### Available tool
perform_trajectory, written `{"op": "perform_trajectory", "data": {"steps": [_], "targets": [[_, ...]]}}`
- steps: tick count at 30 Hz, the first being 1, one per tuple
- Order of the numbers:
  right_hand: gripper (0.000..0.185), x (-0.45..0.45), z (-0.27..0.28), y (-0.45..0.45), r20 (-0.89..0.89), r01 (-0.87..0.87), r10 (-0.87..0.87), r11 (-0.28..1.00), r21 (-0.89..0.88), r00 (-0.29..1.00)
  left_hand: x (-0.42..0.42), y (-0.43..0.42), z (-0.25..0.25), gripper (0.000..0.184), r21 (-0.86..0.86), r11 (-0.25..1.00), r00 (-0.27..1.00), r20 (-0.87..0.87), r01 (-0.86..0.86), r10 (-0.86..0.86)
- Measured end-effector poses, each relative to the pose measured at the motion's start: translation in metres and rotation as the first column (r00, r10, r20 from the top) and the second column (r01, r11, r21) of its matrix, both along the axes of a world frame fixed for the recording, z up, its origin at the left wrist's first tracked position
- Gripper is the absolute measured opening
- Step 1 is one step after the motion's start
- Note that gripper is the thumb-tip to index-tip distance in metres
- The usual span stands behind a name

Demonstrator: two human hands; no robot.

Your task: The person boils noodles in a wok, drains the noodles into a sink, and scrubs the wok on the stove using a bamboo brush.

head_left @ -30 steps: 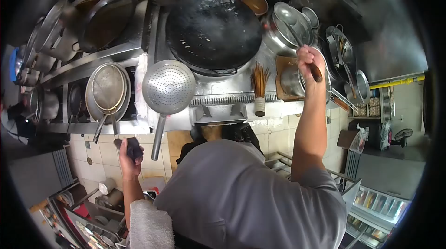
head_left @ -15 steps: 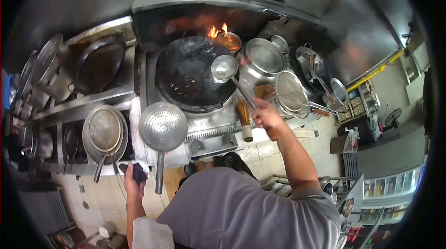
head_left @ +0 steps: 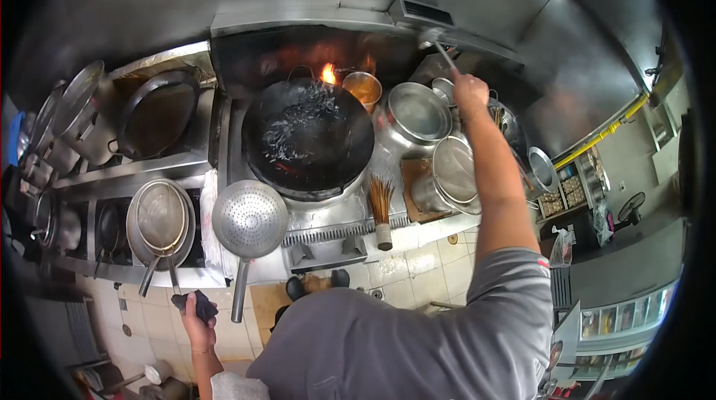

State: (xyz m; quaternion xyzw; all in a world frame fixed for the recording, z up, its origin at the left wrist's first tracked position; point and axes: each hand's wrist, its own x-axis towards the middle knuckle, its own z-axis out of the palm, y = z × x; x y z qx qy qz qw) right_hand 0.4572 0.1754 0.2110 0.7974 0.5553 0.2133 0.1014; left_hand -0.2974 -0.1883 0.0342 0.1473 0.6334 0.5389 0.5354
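Observation:
My right hand (head_left: 471, 93) is closed on the handle of a metal ladle (head_left: 445, 55). The ladle is raised high at the back right, its bowl blurred in front of the back wall. Low at the left, my left hand (head_left: 199, 329) grips a bunched dark cloth (head_left: 195, 306), close to the handles of the strainers. A large black wok (head_left: 343, 154) sits on the burner, with splashing liquid or steam across its inside. My right arm passes above a round mesh strainer (head_left: 454, 169) resting on a metal pot.
Flame (head_left: 328, 73) rises behind the wok, beside a small pot of orange liquid (head_left: 362, 89). A bamboo brush (head_left: 381, 210) lies at the stove front. A perforated ladle (head_left: 250, 219) overhangs the front edge. A water-filled pot (head_left: 420, 111) stands right of the wok.
My right hand has lifted the ladle from over the wok up to the back right. Splashing now fills the wok. My left hand, still with the cloth, is slightly lower and further left.

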Motion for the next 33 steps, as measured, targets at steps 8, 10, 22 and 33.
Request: {"op": "perform_trajectory", "data": {"steps": [8, 10, 22, 33], "targets": [[0.066, -0.032, -0.088, -0.129, -0.601, 0.041, 0.051, 0.990, 0.138, 0.798, -0.015, 0.019, -0.065, 0.021, 0.022, 0.973, 0.969, 0.090, 0.230, -0.231], [0.067, -0.030, -0.139, -0.096, -0.722, 0.129, 0.021, 0.980, 0.151, 0.692, -0.002, 0.039, -0.074, 0.035, -0.030, 0.952, 0.918, 0.274, 0.304, -0.285], [0.014, -0.036, -0.200, -0.051, -0.095, 0.398, 0.389, 0.859, -0.321, -0.916, 0.064, -0.034, -0.020, 0.036, -0.083, 0.940, 0.937, -0.088, 0.332, -0.339], [0.017, -0.072, -0.088, -0.116, -0.178, 0.171, 0.162, 0.985, -0.034, -0.971, 0.196, 0.155, 0.115, 0.024, 0.019, 0.810, 0.807, -0.103, 0.586, -0.581]]}}
